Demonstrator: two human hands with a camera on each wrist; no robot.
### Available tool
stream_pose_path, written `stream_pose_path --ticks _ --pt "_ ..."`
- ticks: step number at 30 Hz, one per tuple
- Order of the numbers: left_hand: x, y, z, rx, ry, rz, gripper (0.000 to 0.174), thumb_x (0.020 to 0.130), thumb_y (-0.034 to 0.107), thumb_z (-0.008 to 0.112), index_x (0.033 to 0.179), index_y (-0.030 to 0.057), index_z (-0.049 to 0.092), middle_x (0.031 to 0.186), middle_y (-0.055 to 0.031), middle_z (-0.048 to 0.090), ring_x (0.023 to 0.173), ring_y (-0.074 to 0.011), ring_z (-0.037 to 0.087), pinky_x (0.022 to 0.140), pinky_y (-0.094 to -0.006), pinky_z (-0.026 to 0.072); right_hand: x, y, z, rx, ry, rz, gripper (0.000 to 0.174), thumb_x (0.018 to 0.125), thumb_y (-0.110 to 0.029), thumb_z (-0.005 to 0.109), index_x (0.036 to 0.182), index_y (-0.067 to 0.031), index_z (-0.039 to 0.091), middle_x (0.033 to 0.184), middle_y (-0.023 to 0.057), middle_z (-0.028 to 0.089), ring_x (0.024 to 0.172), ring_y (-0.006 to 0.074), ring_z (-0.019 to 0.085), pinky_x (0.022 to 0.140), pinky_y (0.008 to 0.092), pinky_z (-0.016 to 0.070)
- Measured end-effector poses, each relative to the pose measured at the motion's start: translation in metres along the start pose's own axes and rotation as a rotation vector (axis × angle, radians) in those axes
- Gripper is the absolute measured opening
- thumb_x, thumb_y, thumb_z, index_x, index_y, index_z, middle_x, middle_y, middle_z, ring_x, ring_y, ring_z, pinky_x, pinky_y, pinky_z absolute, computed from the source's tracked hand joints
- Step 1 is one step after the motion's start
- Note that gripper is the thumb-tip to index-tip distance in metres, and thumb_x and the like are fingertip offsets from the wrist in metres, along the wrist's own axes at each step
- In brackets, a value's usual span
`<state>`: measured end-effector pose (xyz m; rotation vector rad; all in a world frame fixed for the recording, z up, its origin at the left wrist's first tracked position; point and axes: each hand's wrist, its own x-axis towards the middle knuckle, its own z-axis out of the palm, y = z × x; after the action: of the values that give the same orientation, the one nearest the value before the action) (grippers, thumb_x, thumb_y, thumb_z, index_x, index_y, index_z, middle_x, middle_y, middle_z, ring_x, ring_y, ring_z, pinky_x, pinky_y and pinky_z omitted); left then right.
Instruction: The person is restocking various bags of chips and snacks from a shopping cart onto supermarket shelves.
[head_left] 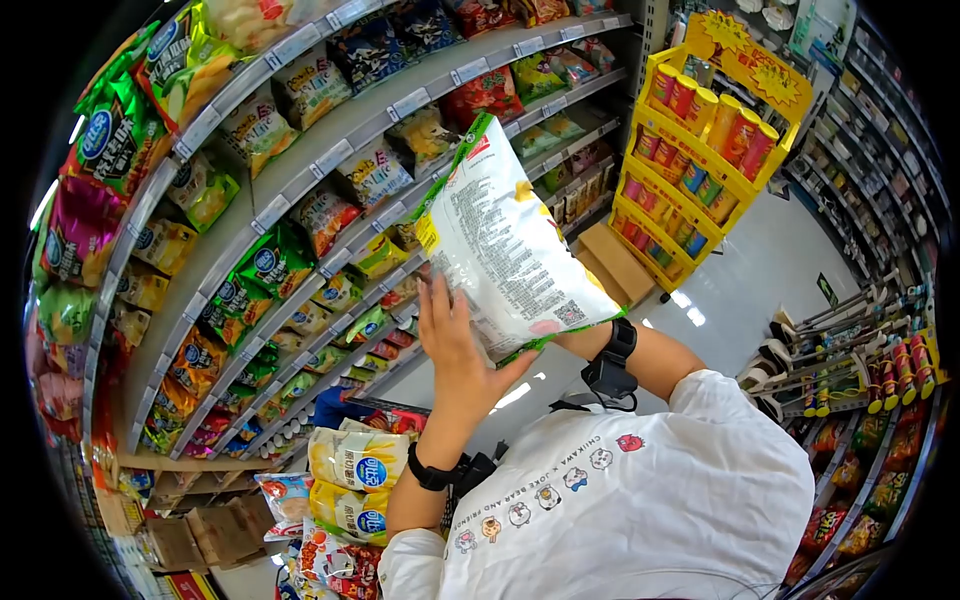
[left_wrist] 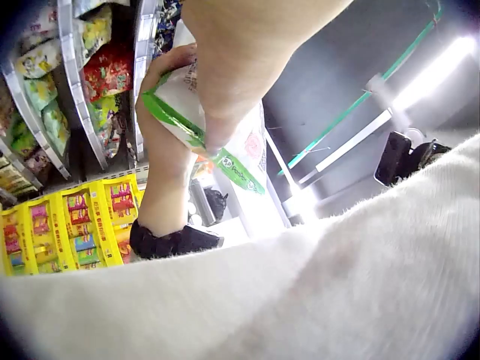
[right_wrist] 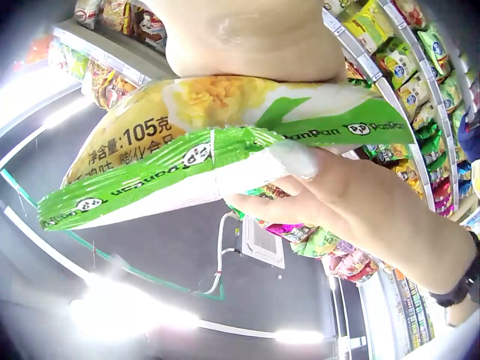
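A large white snack bag (head_left: 510, 235) with green ends is held up in front of the shelves, its printed back facing the head camera. My left hand (head_left: 455, 350) holds its lower left corner, fingers spread over the back and thumb at the green bottom seam. The right hand (left_wrist: 161, 82) grips the opposite side, its fingers bent round the edge in the left wrist view. Most of that hand is hidden behind the bag in the head view. Yellow chips and "105克" are printed on the front of the bag (right_wrist: 202, 105) in the right wrist view.
Curved shelves (head_left: 330, 160) full of snack bags run along the left. A yellow rack (head_left: 690, 150) of canisters stands at the back, a cardboard box (head_left: 612, 262) beside it. Stacked yellow-and-white packs (head_left: 360, 458) sit near my left elbow. Mops or brooms (head_left: 820, 345) lean at right.
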<state>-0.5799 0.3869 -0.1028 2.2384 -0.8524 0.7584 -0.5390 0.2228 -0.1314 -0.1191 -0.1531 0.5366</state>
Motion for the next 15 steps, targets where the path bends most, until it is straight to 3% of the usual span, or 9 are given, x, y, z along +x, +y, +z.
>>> stream_pose_path --ticks 2,8,9,12,15 --pt "0.000 0.000 -0.001 0.008 -0.019 -0.010 0.110 0.061 0.031 0.082 0.141 0.0039 0.012 0.145 -0.0262 0.015 0.132 -0.0474 0.016 0.106 -0.0545 0.0181 -0.009 -0.002 0.036 0.056 -0.057 0.030 0.052 0.097 -0.038 0.034 0.138 -0.0054 0.032 0.135 0.0157 0.042 0.120 0.0278 0.047 0.102 0.0432 0.0377" --pt "-0.003 -0.003 -0.002 0.008 -0.036 0.019 0.106 0.062 0.027 0.081 0.140 0.0005 0.013 0.143 -0.0264 0.020 0.132 -0.0438 0.021 0.106 -0.0524 0.0190 0.013 -0.012 -0.019 0.125 -0.031 0.267 0.042 0.097 -0.028 0.039 0.130 -0.0027 0.043 0.125 0.0159 0.052 0.103 0.0249 0.060 0.086 0.0373 0.0509" --pt "-0.004 -0.003 -0.002 -0.013 -0.049 0.018 0.106 0.063 0.028 0.081 0.140 -0.0001 0.014 0.143 -0.0266 0.020 0.132 -0.0439 0.021 0.106 -0.0519 0.0199 0.017 -0.016 -0.028 0.109 0.020 0.286 0.046 0.096 -0.034 0.040 0.128 -0.0019 0.044 0.121 0.0163 0.055 0.100 0.0257 0.061 0.084 0.0382 0.0519" --pt "-0.006 -0.005 -0.004 -0.118 -0.114 -0.010 0.108 0.061 0.028 0.081 0.140 -0.0005 0.013 0.142 -0.0269 0.021 0.131 -0.0421 0.024 0.105 -0.0493 0.0224 0.019 -0.015 -0.031 0.018 -0.047 0.195 0.051 0.094 -0.041 0.040 0.128 -0.0028 0.045 0.120 0.0160 0.056 0.101 0.0261 0.061 0.084 0.0388 0.0524" --pt "-0.008 -0.005 -0.009 -0.351 -0.197 -0.108 0.112 0.060 0.026 0.080 0.142 0.0007 0.008 0.143 -0.0260 0.023 0.132 -0.0367 0.028 0.107 -0.0449 0.0237 0.013 -0.014 0.004 -0.339 0.144 0.045 0.056 0.094 -0.047 0.035 0.129 -0.0049 0.045 0.122 0.0152 0.055 0.102 0.0267 0.060 0.085 0.0399 0.0521"
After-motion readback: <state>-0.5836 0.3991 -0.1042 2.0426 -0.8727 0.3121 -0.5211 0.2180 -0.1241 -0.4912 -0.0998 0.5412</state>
